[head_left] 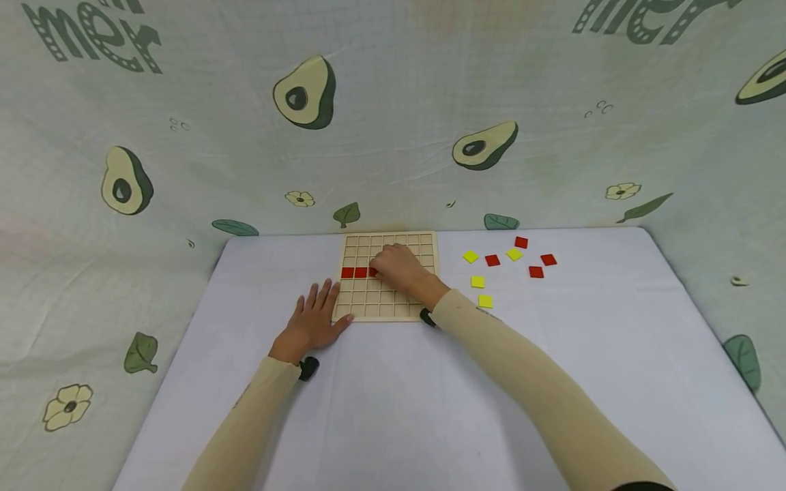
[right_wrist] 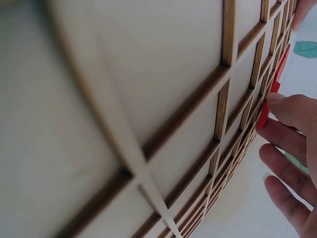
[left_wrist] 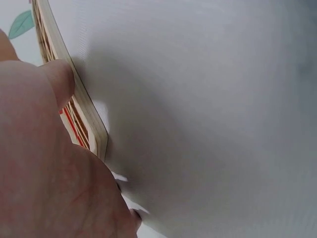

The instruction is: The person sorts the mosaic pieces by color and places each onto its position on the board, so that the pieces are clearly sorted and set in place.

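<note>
The right hand [head_left: 400,269] pinches a red tile [right_wrist: 263,116] at the board [head_left: 371,301]. The left hand [head_left: 314,323], fingers spread, touches its edge; if it slips, the board might slide.

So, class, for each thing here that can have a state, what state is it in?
Grid board: flat, partly filled.
Two red tiles: side by side in one row on the board.
Third red tile: pinched, beside them.
Four other red tiles: loose on the table.
Four yellow tiles: loose, right of the board.
Left hand: fingers spread, thumb on the board's rim.
Right hand: pinching the third tile.
</note>
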The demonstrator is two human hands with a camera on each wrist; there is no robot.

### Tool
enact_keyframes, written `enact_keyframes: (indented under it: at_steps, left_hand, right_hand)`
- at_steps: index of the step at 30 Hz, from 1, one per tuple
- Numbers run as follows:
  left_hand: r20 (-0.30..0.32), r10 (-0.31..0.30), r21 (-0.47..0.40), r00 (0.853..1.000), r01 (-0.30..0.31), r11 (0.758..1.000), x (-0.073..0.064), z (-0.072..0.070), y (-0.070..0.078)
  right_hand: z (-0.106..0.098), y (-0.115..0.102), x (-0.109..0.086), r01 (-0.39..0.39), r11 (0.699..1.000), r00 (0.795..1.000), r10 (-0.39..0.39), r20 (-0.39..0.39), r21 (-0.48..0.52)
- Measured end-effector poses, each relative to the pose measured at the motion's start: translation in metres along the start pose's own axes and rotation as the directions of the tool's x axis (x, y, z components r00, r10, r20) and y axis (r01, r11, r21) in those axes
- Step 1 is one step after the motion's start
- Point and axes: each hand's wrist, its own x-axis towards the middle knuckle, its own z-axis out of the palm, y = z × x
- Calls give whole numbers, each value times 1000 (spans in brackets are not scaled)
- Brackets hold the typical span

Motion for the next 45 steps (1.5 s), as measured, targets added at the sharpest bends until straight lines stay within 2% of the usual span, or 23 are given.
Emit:
enact_keyframes:
  at_steps: [15,20,25,30,35,38,45]
  left_hand:
    - [17,15,6,1000,-16,1000,2,-4,9]
    - [27,11,2,1000,-11,1000,3,-5,11]
    - [24,13,-11,1000,-13,1000,6,1,8]
    - [6,17,-23,1000,-17,1000,8,7,2]
    - [16,11,-29,1000,-10,1000,7,5,2]
    - [25,1,-36,1000,0,999,6,3,3]
    - [-7,15,-42,1000,-15,999,9,13,-12]
  right_hand:
    - [1,7,-4,-9,1000,1000,9,-13,-21]
    - [1,8,-7,-32,999,999,32,-3,5]
    - [-1,6,-11,-34,999,999,34,9,25]
    - [-6,2,-18,-19,1000,999,19,41,-12]
    - [-13,4,-31,-8,1000,1000,8,29,-17]
    - [-17,10,-44,-30,1000,999,30,14,-7]
    - [-25,40,-85,-88,995,994,90,-56,37]
